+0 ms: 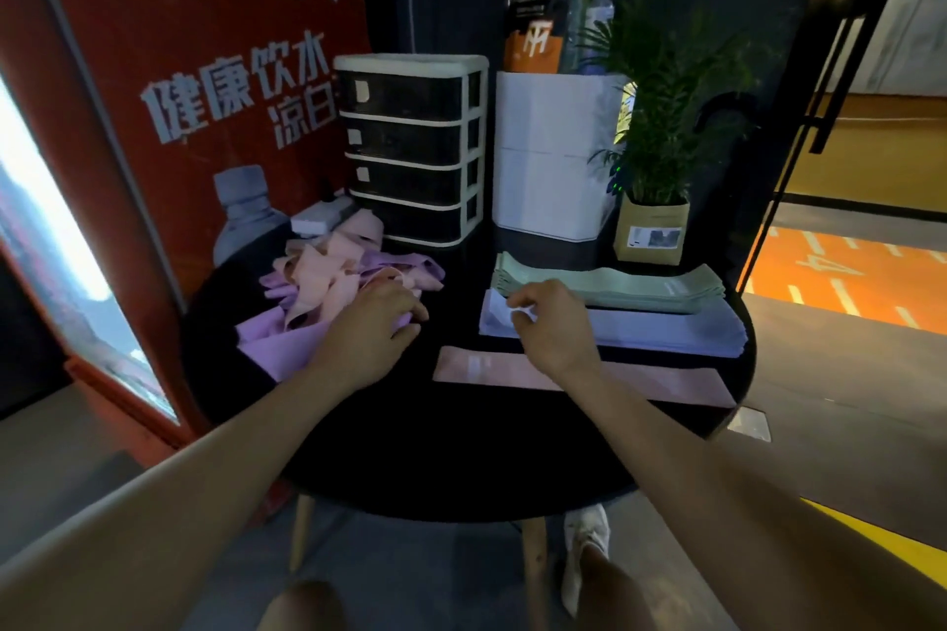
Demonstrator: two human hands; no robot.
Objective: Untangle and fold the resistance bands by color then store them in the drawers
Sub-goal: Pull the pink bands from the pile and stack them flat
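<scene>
Your left hand [376,323] rests with loosely curled fingers on the tangled pile of pink and purple bands [328,282] at the worktop's [435,451] far left. Your right hand [548,318] pinches the left end of the lavender stack [666,331], just near of the green stack [640,284]. One pink band [640,382] lies flat nearer you. The drawer unit [410,149] stands closed behind the pile.

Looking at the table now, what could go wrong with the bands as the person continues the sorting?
1. The pink band lies flat close to the near edge of the round black table; the right forearm crossing it could sweep it off.
2. The left hand rests on the tangled pile of purple and peach bands; pulling one might tighten the knots or drag others along.
3. The right hand at the lavender stack might skew it.
</scene>
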